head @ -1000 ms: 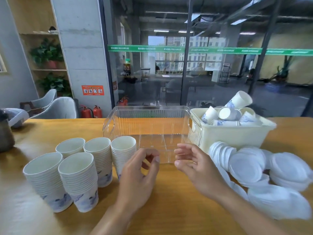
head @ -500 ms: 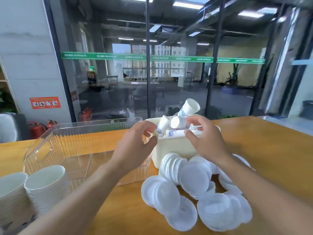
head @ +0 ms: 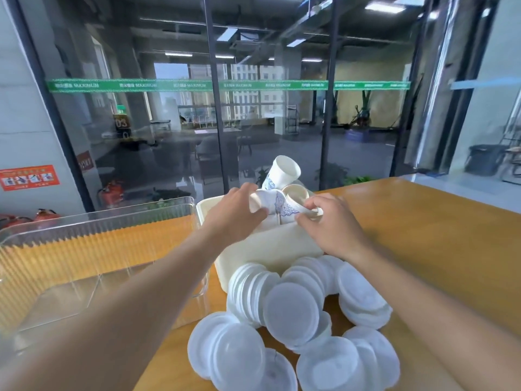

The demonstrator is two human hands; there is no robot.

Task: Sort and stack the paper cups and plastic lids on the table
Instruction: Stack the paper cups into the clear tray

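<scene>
A cream plastic bin (head: 270, 249) on the wooden table holds several loose white paper cups with blue print. My left hand (head: 235, 214) grips one cup (head: 266, 204) lying on its side at the top of the bin. My right hand (head: 328, 224) holds another printed cup (head: 296, 211) right beside it. A third cup (head: 283, 173) sticks up tilted behind them. White plastic lids (head: 290, 314) lie in overlapping piles in front of the bin, some leaning against it.
A clear ribbed plastic bin (head: 93, 249) stands to the left of the cream one, nothing inside it. The wooden table (head: 437, 249) stretches to the right. A glass wall runs behind the table's far edge.
The camera has turned right, leaving the cup stacks out of view. Both hands went from in front of the clear bin up into the cream bin and took hold of cups.
</scene>
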